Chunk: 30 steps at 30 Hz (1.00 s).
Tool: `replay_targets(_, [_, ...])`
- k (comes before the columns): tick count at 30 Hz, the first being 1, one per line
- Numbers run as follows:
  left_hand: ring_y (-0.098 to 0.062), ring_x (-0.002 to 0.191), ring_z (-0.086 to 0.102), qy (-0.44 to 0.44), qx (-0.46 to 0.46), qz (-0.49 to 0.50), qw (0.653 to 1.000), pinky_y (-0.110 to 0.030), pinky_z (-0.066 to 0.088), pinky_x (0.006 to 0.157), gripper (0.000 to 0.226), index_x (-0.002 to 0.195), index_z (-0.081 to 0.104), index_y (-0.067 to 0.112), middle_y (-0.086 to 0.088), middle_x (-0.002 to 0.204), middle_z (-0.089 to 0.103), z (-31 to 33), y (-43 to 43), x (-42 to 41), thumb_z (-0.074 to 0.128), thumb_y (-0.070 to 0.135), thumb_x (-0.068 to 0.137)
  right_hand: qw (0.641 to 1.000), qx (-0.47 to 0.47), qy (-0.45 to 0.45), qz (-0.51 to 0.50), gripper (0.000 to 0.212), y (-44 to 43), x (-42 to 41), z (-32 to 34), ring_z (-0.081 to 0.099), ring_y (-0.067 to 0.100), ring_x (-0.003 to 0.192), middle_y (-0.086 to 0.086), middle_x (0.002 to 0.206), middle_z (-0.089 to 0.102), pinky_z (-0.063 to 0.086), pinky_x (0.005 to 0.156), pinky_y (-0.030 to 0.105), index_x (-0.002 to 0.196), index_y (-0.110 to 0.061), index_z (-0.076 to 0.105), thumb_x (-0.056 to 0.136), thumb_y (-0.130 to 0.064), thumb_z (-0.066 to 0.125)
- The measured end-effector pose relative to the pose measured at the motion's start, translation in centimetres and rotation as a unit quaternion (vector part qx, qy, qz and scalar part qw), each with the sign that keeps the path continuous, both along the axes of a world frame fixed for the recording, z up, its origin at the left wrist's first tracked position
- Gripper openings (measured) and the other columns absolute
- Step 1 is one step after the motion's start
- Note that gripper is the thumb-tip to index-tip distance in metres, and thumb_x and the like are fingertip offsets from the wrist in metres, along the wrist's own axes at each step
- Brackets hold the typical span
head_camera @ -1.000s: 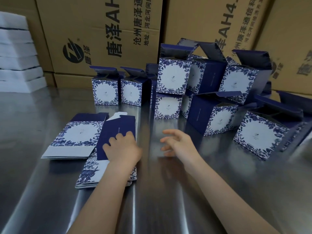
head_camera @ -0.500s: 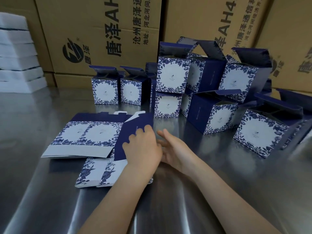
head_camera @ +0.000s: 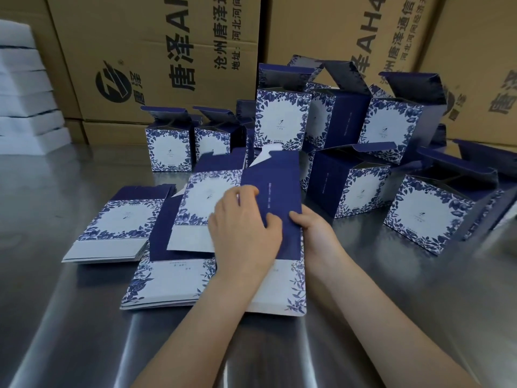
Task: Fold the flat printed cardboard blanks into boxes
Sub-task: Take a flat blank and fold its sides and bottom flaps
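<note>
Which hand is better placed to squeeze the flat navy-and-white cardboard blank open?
Probably the right hand: it pinches the right edge of the navy-and-white cardboard blank, thumb on top, ready to push inward. The left hand lies across its middle.

You are working in soft, slightly dim, bluish light. Shadows under the flat stacks (head_camera: 103, 247) are falling toward you, so the light is coming from above and ahead. The steel table (head_camera: 70, 317) is throwing back long pale streaks of glare and faintly mirroring the boxes (head_camera: 352, 189). The wide lens is bowing the cartons (head_camera: 156, 51) outward at the borders. The blank (head_camera: 274, 186) is smearing slightly at its top flap.
</note>
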<state>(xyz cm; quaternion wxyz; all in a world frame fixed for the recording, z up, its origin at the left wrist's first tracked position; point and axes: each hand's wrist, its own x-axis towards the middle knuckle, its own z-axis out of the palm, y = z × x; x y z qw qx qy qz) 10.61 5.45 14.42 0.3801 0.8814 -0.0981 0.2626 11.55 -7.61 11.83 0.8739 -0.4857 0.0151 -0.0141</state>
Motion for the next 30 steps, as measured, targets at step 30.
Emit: replay_targets(30, [-0.022,0.093,0.06,-0.024,-0.28,-0.035,0.959,-0.035,0.051,0.073,0.065,0.123,0.031,0.039,0.013,0.099,0.058,-0.9,3.0,3.2,0.066,0.005,0.08,0.972,-0.043,-0.121,-0.198,0.036,-1.9,-1.4,3.1,0.059,0.011,0.121,-0.003,0.13,0.065,0.048,0.101,0.026,0.129,-0.017,0.06,0.106,-0.019,0.032])
